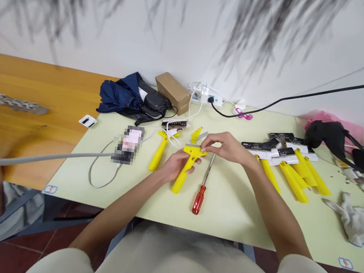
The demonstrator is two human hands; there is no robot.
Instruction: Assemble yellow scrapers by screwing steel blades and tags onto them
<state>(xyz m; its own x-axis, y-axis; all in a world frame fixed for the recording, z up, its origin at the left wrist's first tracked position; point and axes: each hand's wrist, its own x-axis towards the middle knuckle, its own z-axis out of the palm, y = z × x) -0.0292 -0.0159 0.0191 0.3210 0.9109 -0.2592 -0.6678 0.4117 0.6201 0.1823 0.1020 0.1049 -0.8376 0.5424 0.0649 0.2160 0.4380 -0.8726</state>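
A yellow scraper point(182, 177) with a T-shaped head lies in my left hand point(173, 166), its handle pointing down toward me. Across the top of its head runs a thin metal blade point(191, 145). My right hand point(226, 146) is closed in a pinch on the blade's right end. Just beyond the head there is a loose yellow piece point(196, 135) on the table. To the right of the held scraper lies a screwdriver point(199, 200) with a red handle, its shaft pointing away. Another yellow scraper point(157, 155) rests on the left.
Several yellow scrapers point(292, 181) with black-and-white cards lie at right, near a black strapped item point(326, 136) and a crumpled white glove point(355, 219). Behind are a cardboard box point(173, 92), a power strip point(204, 95) and dark blue cloth point(120, 94). A cabled phone point(128, 145) sits left.
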